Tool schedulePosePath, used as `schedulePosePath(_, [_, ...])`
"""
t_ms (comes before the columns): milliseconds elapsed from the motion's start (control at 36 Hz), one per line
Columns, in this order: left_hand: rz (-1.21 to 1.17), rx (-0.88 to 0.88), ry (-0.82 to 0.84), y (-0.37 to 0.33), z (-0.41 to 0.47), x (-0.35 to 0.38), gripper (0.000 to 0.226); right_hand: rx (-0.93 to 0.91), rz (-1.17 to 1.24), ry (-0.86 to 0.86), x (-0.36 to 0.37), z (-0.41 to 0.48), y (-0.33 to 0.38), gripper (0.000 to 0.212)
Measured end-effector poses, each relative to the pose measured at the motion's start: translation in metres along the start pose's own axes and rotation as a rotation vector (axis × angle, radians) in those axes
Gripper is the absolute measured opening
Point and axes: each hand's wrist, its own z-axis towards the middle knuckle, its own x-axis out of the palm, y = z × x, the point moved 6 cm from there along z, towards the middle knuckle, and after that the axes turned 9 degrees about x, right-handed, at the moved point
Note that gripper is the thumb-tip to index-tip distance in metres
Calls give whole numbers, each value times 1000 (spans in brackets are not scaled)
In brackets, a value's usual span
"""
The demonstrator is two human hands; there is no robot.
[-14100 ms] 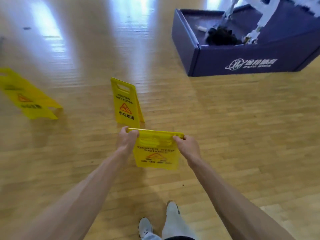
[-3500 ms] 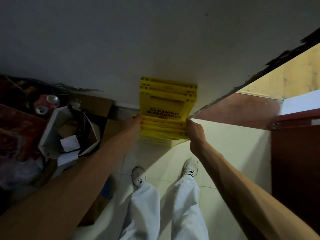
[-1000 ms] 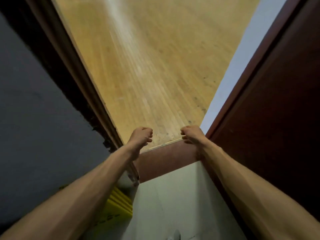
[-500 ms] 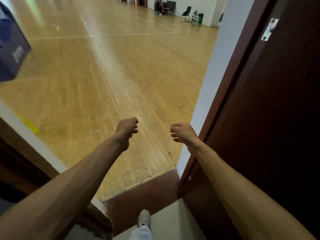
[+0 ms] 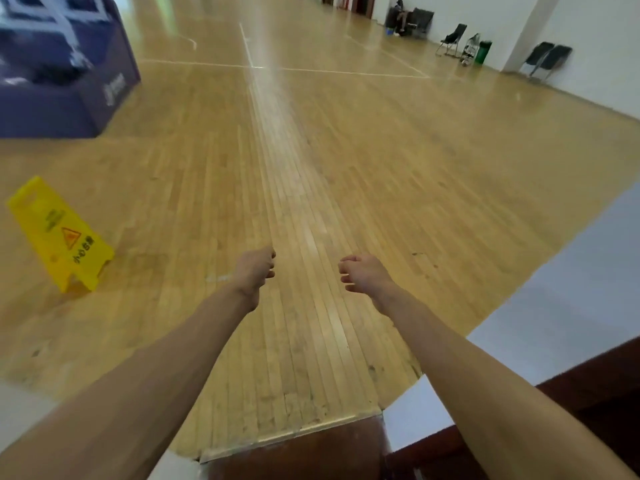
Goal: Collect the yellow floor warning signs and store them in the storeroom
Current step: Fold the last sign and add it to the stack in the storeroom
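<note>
One yellow floor warning sign point(image 5: 59, 233) stands unfolded on the wooden gym floor at the left, with a red triangle and dark lettering on its face. My left hand point(image 5: 254, 270) is held out over the floor, fingers curled in and empty, well to the right of the sign. Level with it and a short gap to the right, my right hand point(image 5: 363, 275) is loosely curled and also holds nothing. Both forearms reach forward from the doorway.
A dark red threshold point(image 5: 304, 452) lies at the bottom with a brown door point(image 5: 571, 410) at the lower right. A large purple base point(image 5: 62, 77) stands at the far left. Folding chairs point(image 5: 453, 38) and a green bin point(image 5: 483, 51) line the far white wall.
The view has moved forward through the doorway and swung left. The door has slid to the lower right, and the standing yellow sign has come into sight at the left. Both hands stay empty.
</note>
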Motion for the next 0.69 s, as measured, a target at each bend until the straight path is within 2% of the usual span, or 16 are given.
schedulePosePath(417, [-24,-4,-368,-39,193,-78,16,-73,-119,390,124,220,146,28])
schedulePosePath(556, [-2,-51,-491,-70,256,-92,15,-121,-136,488,155,288,210,28])
schedulePosePath(694, [-31,-6,-583,-100,311,-105,13,-203,-202,569,193,347,270,25])
